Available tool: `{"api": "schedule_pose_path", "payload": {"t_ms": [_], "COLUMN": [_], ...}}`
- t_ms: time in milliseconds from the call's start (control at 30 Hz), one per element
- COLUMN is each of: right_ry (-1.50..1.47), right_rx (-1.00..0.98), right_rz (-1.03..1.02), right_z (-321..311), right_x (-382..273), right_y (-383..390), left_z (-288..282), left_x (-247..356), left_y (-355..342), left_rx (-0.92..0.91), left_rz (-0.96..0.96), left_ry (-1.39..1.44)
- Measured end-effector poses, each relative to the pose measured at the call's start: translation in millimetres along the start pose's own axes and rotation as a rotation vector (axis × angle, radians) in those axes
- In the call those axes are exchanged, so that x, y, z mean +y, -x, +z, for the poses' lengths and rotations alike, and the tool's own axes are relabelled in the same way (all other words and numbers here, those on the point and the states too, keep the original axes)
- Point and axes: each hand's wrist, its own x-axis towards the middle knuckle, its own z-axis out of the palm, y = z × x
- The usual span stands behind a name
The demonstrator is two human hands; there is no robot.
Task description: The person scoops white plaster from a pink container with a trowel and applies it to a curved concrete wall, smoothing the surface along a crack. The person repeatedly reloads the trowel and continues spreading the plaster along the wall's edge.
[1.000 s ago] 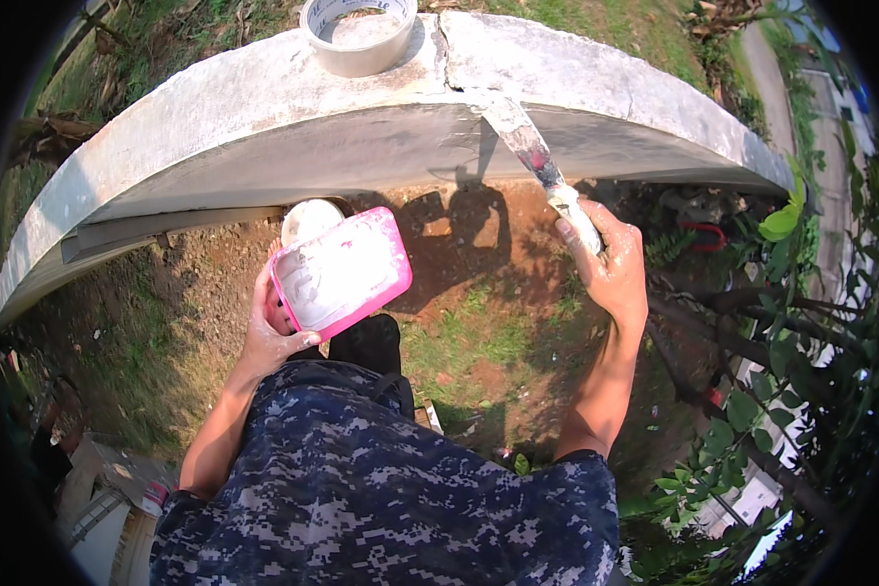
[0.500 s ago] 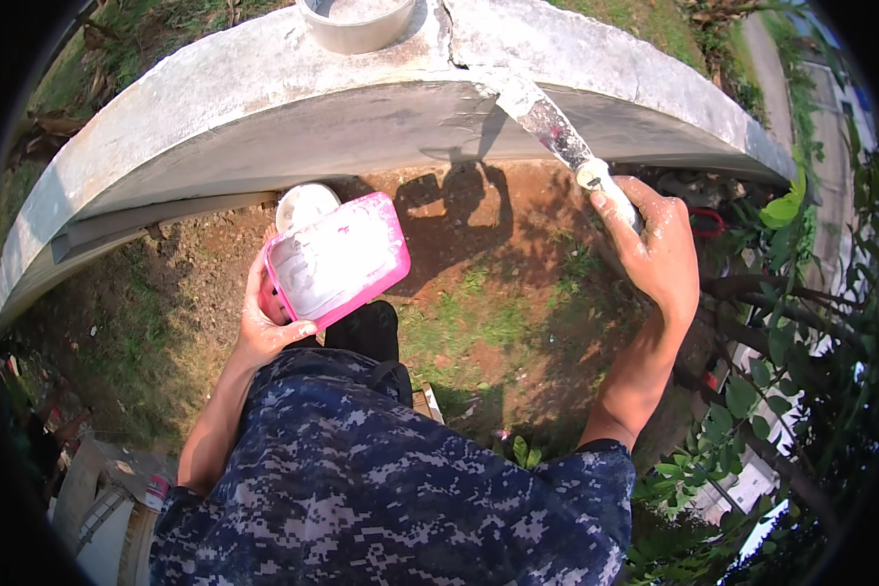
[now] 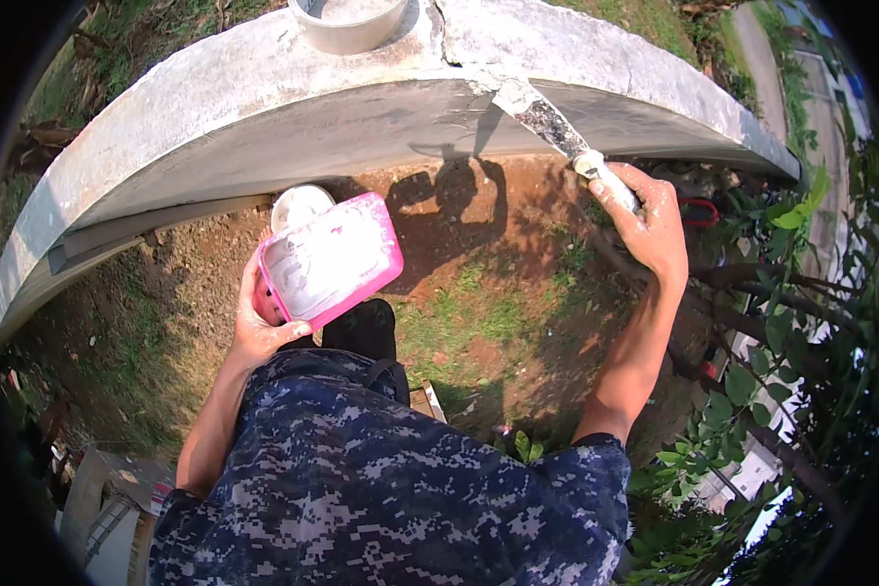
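Observation:
My left hand grips a pink rectangular tub by its near left side; white paste coats its inside. My right hand is closed round the handle of a putty knife, whose blade is smeared with white paste. The blade's tip lies against the upper front edge of a grey concrete wall, beside a patch of white paste. A dark crack runs across the wall's top just left of that patch. White specks dot my right hand.
A round grey container stands on the wall's top, left of the crack. Below, a white bucket sits on the ground, partly hidden by the tub. Leafy branches crowd the right side. Grass and bare soil lie beneath me.
The putty knife and my right hand have shifted slightly left and down, the blade still at the wall's edge. The tub has barely moved in my left hand.

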Motion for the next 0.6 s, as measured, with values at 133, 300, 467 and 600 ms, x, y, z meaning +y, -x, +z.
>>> {"api": "schedule_pose_path", "payload": {"t_ms": [133,300,467,600], "right_ry": [-0.086,-0.064,-0.076,-0.168], "right_rx": [0.029,0.090,0.102,0.086], "right_rz": [-0.135,-0.168,-0.019,-0.137], "right_z": [1.9,15.2,11.8,13.1], "right_x": [10.0,26.7,37.9,33.1], "right_y": [4.6,-13.9,-7.9,-4.8], "left_z": [-0.3,5.1,9.9,7.8], "left_x": [1.0,5.1,9.1,9.4], "left_y": [-1.3,0.5,0.0,-2.2], "left_rx": [0.005,0.040,0.065,0.052], "left_rz": [-0.007,-0.067,-0.048,-0.066], "left_ry": [0.006,-0.007,-0.008,-0.044]}}
